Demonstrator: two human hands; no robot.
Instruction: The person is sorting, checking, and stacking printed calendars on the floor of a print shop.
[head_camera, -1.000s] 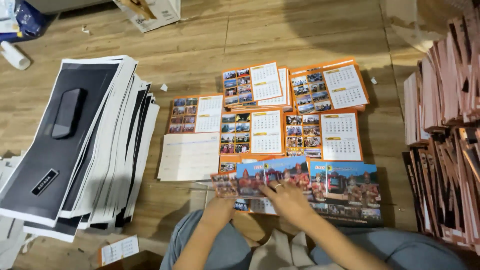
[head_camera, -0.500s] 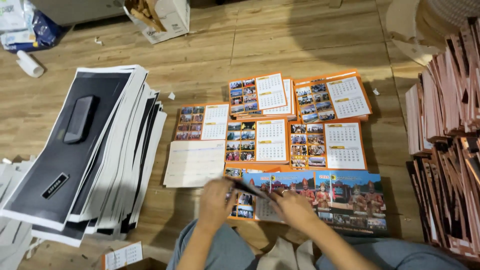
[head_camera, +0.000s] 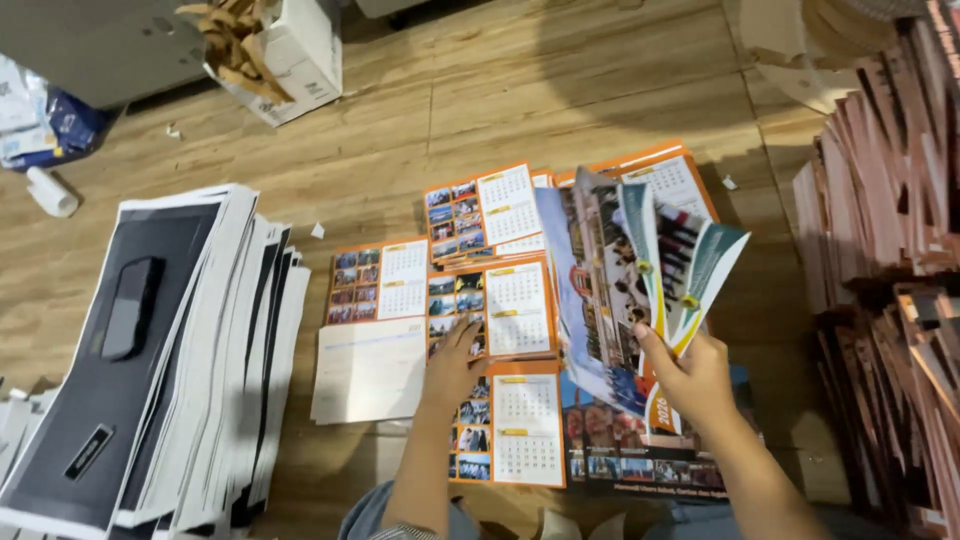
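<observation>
Above the right hand (head_camera: 690, 375), a fanned bundle of calendar sheets (head_camera: 640, 270) is pinched at its lower edge. The sheets are judged light, floppy and glossy, best gripped near an edge. The left hand (head_camera: 455, 360) is laid open on an orange calendar page (head_camera: 505, 310), beside the floor stacks.

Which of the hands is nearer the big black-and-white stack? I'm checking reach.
Left. The left hand rests on calendar pages, right of the stack; the right hand is farther right, holding fanned sheets.

Bare forearms, left hand (head_camera: 455, 360), right hand (head_camera: 695, 385), blue-grey trousers.
</observation>
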